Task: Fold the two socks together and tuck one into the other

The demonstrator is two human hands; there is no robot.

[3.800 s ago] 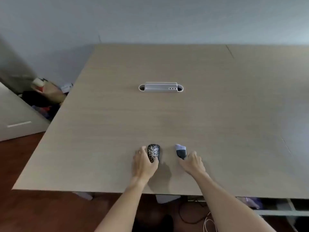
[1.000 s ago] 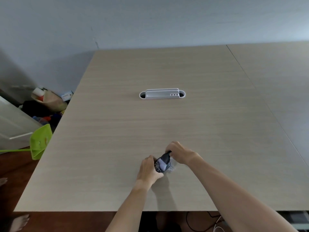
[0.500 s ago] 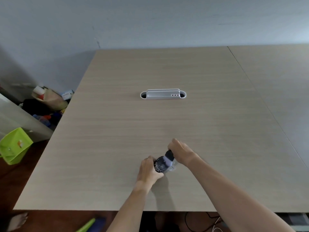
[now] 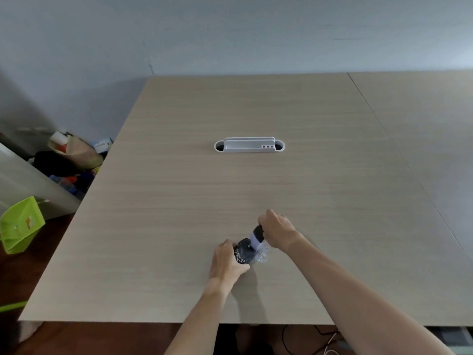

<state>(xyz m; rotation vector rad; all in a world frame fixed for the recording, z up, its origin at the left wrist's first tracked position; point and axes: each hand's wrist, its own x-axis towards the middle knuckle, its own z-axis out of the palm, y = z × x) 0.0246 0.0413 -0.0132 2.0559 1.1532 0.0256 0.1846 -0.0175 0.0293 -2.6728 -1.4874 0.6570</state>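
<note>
The left hand [image 4: 225, 262] grips a small dark rounded object [image 4: 243, 251] speckled with pale flecks, its fingers curled round the object's left side and its thumb along the near edge, so the fingers are clamped on it. The object rests on the wooden table [image 4: 179, 201] near the front edge, tilted with its dark face turned up and to the right. Just beyond those fingers, the right hand [image 4: 277, 231] holds a small brush [image 4: 256, 237] with a black handle and a pale grey head; its fingers are closed round the handle, knuckles up, and the head touches the object's upper right face. Pale specks [image 4: 263, 253] lie on the table just right of the object, under the brush and beside the right wrist. What the object is cannot be told, and no writing shows on it or on the brush.

Both forearms reach in from the near edge, the left nearly straight, the right angled in from the lower right, wrist bent down.

Well beyond both hands, at the table's middle, sits a white cable slot [image 4: 249, 146] with 2 open oval ends and 3 small reddish dots; nothing shows inside the holes. Far left of the fingers, on the floor, stand a green plastic bin [image 4: 20, 226] and a brown paper bag [image 4: 76, 151] with a white container in it, among dark clutter. Any labels there are too small to read.
</note>
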